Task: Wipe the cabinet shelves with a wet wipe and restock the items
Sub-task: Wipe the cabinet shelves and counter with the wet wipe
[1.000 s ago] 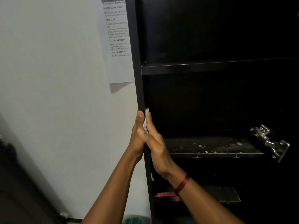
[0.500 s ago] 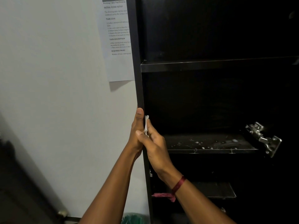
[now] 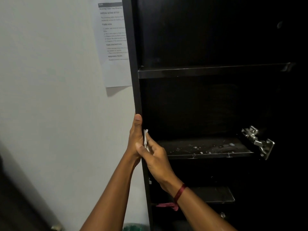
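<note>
two hands meet at the cabinet's left side panel (image 3: pixel 135 80). our right grip (image 3: pixel 155 157) is closed on the white wet wipe (image 3: pixel 146 139), pinching it between thumb and curled fingers and holding it against the inner edge of the side panel, so the wipe stands upright as a thin folded strip touching the panel. our left grip (image 3: pixel 135 139) is on the outer side of the same panel, level with the wipe, its thumb lying straight up the panel's front edge. its other fingers are hidden behind the panel, so we cannot tell how far that grip is closed. a red thread band (image 3: pixel 180 194) circles the right wrist, below the wipe. to the right of the side panel, at wipe height, a dark shelf (image 3: pixel 208 148) carries white specks, and a metal hinge (image 3: pixel 258 140) sits at its far end from the panel. higher up the panel, another shelf (image 3: pixel 208 72) joins it. left of the panel, a printed sheet (image 3: pixel 115 47) hangs on the pale wall (image 3: pixel 50 80), partly tucked behind the panel.
</note>
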The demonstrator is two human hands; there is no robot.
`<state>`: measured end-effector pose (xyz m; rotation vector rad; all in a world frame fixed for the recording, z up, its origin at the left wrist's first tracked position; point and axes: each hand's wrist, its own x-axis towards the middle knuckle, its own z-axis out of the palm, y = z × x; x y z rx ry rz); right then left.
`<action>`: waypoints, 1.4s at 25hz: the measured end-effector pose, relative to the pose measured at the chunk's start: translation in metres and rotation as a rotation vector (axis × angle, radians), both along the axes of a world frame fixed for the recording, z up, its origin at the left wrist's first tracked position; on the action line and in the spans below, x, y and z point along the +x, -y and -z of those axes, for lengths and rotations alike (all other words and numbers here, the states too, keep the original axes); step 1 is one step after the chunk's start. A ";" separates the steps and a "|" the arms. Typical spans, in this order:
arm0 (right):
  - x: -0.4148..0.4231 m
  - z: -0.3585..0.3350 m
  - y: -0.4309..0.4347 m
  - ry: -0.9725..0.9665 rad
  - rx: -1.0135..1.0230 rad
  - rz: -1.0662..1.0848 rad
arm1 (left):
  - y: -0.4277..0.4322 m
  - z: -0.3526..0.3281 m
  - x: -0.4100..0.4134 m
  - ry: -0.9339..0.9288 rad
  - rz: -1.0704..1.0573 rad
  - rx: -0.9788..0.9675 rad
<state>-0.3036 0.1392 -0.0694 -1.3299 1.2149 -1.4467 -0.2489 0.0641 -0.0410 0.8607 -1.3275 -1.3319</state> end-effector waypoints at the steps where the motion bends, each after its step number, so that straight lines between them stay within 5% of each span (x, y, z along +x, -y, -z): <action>1: -0.003 0.002 0.000 0.027 -0.016 0.000 | 0.003 0.002 0.001 0.005 0.009 0.030; 9: -0.010 0.000 -0.002 -0.084 -0.026 0.179 | 0.007 -0.005 0.016 0.034 0.082 -0.114; 11: -0.020 0.000 -0.010 0.016 -0.015 0.256 | 0.010 -0.008 0.018 0.044 0.042 -0.182; 14: -0.058 -0.009 -0.027 0.094 -0.153 0.618 | 0.006 -0.022 0.010 0.063 0.010 -0.234; 17: -0.081 -0.011 -0.024 -0.319 -0.333 0.711 | 0.006 -0.030 -0.003 0.114 -0.093 -0.272; 23: -0.047 0.034 -0.015 -1.430 -0.264 0.221 | 0.019 -0.023 0.006 0.105 -0.010 -0.285; 29: -0.024 0.027 -0.010 -1.584 -0.075 0.234 | 0.015 -0.018 -0.002 -0.037 0.063 -0.113; 35: -0.034 0.012 0.026 -1.581 0.016 0.257 | 0.021 -0.015 -0.004 -0.031 -0.055 -0.252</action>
